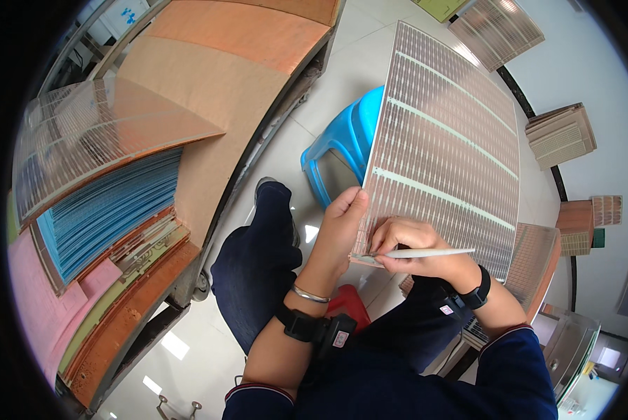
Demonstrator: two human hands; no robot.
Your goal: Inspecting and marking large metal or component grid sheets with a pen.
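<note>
A large thin panel (448, 143), brownish with rows of fine silvery patterns and pale cross strips, stands tilted before me. My left hand (343, 225) grips its left edge near the lower corner, thumb on the front face. In my right hand (420, 243) is a slim pen-like tool with a white tapered handle (436, 253), pinched between the fingers. The tool's tip meets the panel's lower left corner; its exact kind cannot be made out. Behind the panel, a blue plastic stool (352, 136) is partly hidden.
To the left a wooden-topped bench (219, 77) bears a stack of blue sheets (118, 210), pink sheets (51, 280) and a patterned clear panel (104, 133). More panels (562, 136) lean along the right wall. A red stool (349, 306) shows beneath my arms.
</note>
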